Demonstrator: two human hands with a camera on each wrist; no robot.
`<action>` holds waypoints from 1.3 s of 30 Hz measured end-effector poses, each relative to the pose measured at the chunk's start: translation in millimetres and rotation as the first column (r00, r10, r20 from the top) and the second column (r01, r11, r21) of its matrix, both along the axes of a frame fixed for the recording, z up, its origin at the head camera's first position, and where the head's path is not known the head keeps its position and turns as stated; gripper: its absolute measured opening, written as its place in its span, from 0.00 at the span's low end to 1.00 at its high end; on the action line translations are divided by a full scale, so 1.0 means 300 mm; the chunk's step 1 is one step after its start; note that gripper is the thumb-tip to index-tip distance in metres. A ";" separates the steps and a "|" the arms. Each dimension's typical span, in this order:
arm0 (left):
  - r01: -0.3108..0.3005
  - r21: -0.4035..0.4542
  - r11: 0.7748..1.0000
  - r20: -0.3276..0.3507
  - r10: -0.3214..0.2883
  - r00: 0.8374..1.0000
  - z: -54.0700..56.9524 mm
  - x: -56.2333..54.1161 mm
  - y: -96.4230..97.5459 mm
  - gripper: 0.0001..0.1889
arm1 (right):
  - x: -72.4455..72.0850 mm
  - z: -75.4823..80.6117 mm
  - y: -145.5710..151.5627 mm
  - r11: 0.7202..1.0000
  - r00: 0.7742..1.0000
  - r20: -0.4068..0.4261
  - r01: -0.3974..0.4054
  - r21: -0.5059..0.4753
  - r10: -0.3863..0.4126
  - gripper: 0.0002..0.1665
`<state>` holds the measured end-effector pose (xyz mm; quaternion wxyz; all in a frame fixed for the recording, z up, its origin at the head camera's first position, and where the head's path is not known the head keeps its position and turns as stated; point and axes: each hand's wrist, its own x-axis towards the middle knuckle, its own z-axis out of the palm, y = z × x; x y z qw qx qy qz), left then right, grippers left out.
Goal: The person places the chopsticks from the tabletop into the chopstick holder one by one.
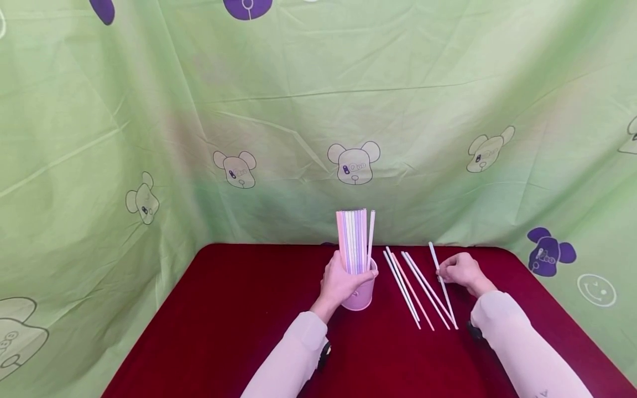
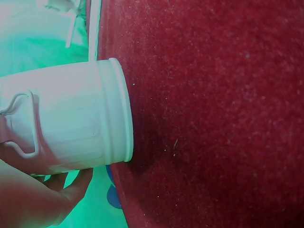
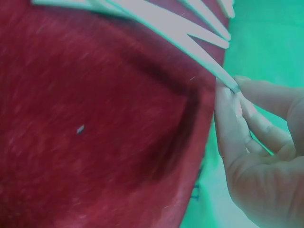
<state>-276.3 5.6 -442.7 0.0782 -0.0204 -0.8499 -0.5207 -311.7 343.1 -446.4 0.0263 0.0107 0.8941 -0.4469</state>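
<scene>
A small pink bucket (image 1: 359, 298) stands on the table, holding an upright bunch of pastel straws (image 1: 354, 237) in pink, white and purple. One pale straw (image 1: 371, 235) leans apart from the bunch, to its right. My left hand (image 1: 343, 283) grips the bucket near its rim, the thumb across the front. In the left wrist view the bucket (image 2: 71, 118) shows a wire handle on its side. Between thumb and fingers, my right hand (image 1: 463, 270) pinches a pale blue straw (image 1: 443, 284). To its left lie several loose straws (image 1: 413, 290), among them a pink one.
Dark red cloth (image 1: 239, 309) covers the table. A green curtain (image 1: 293, 121) with printed bear heads hangs behind the back edge and along both sides. The loose straws' near ends lie close together, and some cross.
</scene>
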 end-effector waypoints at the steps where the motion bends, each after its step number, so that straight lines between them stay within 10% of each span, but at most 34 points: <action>1: 0.001 0.001 1.000 0.001 -0.001 1.000 0.002 0.000 0.000 0.40 | -0.001 0.009 -0.007 1.000 1.000 -0.018 0.008 -0.001 -0.008 0.09; 24: 0.002 0.008 1.000 0.005 -0.002 1.000 -0.002 -0.002 0.003 0.41 | 0.006 0.327 -0.316 0.980 0.883 -0.463 -0.015 -0.196 -0.079 0.16; 39: -0.003 0.008 1.000 -0.008 0.003 1.000 -0.006 0.000 0.002 0.41 | 0.035 0.415 -0.434 0.880 0.843 -0.511 -0.108 -0.463 -0.165 0.15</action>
